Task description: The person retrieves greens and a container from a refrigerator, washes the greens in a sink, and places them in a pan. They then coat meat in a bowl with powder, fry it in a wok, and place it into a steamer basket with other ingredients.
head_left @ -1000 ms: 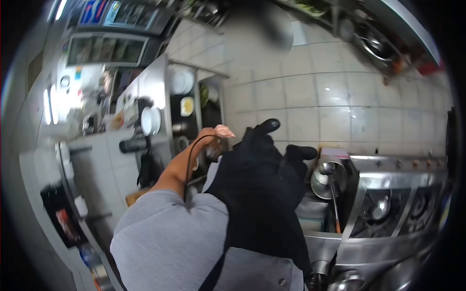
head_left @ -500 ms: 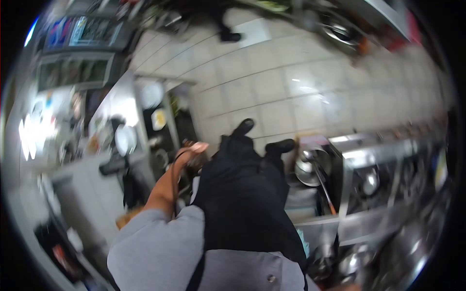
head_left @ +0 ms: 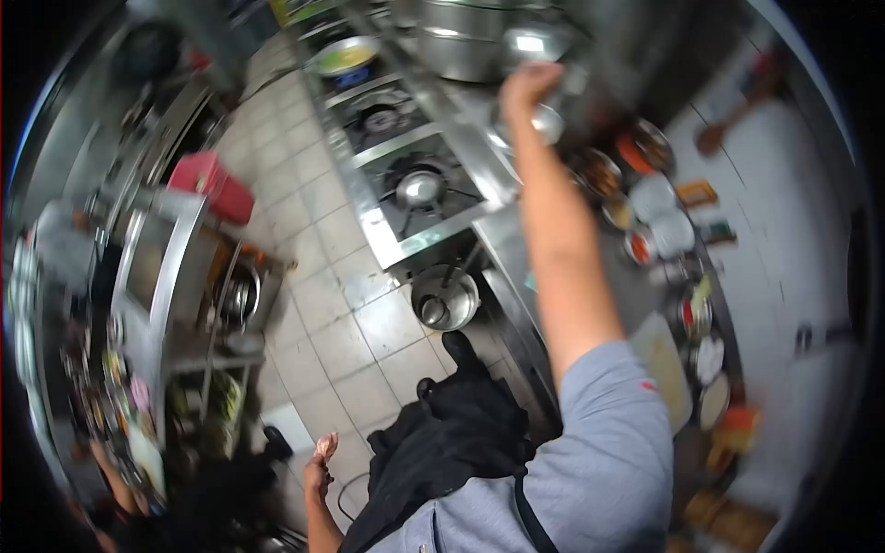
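My right arm stretches far forward over the metal counter. At its end my right hand (head_left: 532,85) is blurred, between a shiny round metal lid or bowl (head_left: 539,43) and a metal bowl (head_left: 542,125); its fingers are smeared. Low on the left, beside my black apron (head_left: 452,442), my left hand (head_left: 317,476) is closed around a small pale pink piece (head_left: 326,446), whose kind I cannot tell. Ahead of my feet, a pot (head_left: 446,300) on the floor has a ladle inside.
A gas stove (head_left: 419,189) runs forward from the counter, with a yellow-filled pan (head_left: 347,57) farther along. Large steamer pots (head_left: 466,41) stand beyond my right hand. Food containers (head_left: 670,232) line the right. Left are a red bin (head_left: 214,188) and a co-worker in black (head_left: 212,502).
My view has swung right, bringing the stove ahead of me. My right arm now reaches forward over the counter; my left hand stays low with the pink piece.
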Motion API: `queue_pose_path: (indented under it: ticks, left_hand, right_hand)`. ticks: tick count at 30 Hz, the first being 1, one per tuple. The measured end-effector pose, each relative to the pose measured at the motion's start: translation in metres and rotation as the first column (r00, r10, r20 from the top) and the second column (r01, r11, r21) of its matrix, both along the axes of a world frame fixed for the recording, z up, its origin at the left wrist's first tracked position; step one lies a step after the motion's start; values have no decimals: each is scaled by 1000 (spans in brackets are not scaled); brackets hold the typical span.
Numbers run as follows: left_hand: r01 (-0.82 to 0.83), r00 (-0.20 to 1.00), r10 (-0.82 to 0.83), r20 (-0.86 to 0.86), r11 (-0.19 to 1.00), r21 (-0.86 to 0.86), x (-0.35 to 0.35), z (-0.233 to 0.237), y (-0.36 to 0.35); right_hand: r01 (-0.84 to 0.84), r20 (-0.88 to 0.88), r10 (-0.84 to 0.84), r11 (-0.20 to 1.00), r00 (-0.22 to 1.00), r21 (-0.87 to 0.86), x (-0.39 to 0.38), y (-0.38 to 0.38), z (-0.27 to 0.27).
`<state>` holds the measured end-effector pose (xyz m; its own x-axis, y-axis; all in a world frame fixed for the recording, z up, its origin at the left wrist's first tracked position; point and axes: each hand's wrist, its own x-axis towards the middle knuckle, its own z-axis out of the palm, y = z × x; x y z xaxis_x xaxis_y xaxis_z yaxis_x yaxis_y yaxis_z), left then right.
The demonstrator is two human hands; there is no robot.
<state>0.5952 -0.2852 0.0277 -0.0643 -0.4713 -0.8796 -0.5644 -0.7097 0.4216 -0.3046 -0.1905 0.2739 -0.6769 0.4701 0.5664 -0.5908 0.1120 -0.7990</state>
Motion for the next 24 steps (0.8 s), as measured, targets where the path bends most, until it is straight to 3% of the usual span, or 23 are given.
queue_pose_path:
  ticks: [1, 2, 3, 4, 5, 6, 7, 8, 9, 11, 13, 14, 15, 16, 17, 18, 20, 21, 22, 23, 24]
  left_hand:
    - [69, 997, -66, 45, 994, -83, -18, 18, -22]
    - [253, 967, -236, 98, 935, -250, -39, 34, -40]
    - [299, 949, -241, 202, 891, -341, -44, 21, -67]
    - [370, 929, -336, 155, 821, -436, -60, 21, -91]
    - [413, 899, -424, 108, 744, -525, -74, 21, -108]
    - [316, 847, -492, -200, 769, -555, -90, 15, -122]
    - [532, 757, -648, 84, 536, -656, -122, 33, -131]
    - [517, 697, -716, -38, 539, -665, -165, 67, -118]
    - [497, 624, -765, -159, 546, -674, -210, 94, -97]
    - [447, 581, -792, -186, 502, -740, -279, 110, -70]
    - [399, 437, -861, -261, 445, -801, -345, 134, -22]
    - [497, 464, -855, -233, 469, -730, -379, 135, -2]
    - [476, 397, -851, -343, 511, -716, -410, 146, 38]
    - [539, 246, -926, -286, 376, -754, -438, 155, 69]
    - [626, 209, -945, -250, 326, -708, -456, 192, 124]
    - [493, -55, -982, -179, 129, -860, -474, 208, 170]
    - [526, -176, -964, -198, 78, -847, -500, 235, 258]
    - [565, -232, -962, -148, -10, -825, -503, 252, 299]
    - [594, -293, -951, -99, -100, -798, -506, 268, 341]
    - [573, -418, -899, -128, -151, -806, -510, 275, 378]
    - [560, -482, -864, -146, -175, -810, -514, 274, 415]
  right_hand:
    - [-65, -105, 71, 996, 992, 63, 28, 1, -18]
    - [-133, -202, 157, 983, 967, 129, 55, 2, -37]
    - [-172, -155, 208, 961, 966, 215, 108, 27, -30]
    - [-224, 12, 227, 950, 974, 219, 153, 51, -34]
    - [-248, 41, 247, 924, 968, 291, 196, 91, -30]
    - [-214, 68, 203, 919, 977, 330, 241, 133, -30]
    - [-136, 102, 107, 926, 989, 353, 271, 179, -42]
    - [37, 26, -52, 908, 998, 417, 304, 224, -42]
    - [46, 109, -110, 881, 988, 470, 330, 276, -57]
    - [282, -58, -329, 692, 943, 665, 378, 369, -77]
    - [77, 128, -429, 431, 894, 899, 426, 443, -113]
    - [-42, 210, -514, 319, 832, 947, 442, 465, -131]
    - [-12, 152, -464, 291, 873, 957, 454, 486, -158]
    - [23, 132, -462, 316, 877, 949, 469, 491, -150]
    - [61, 102, -449, 334, 887, 940, 480, 500, -131]
    - [67, 108, -474, 337, 874, 939, 498, 519, -121]
    - [359, 170, -633, 616, 755, 701, 531, 569, -106]
    - [362, 205, -881, 374, 427, 854, 555, 611, -126]
    - [302, 131, -969, 192, 211, 934, 588, 654, -148]
    - [107, 353, -928, 342, -115, 934, 615, 671, -119]
    - [14, 351, -893, 362, -281, 932, 638, 704, -153]
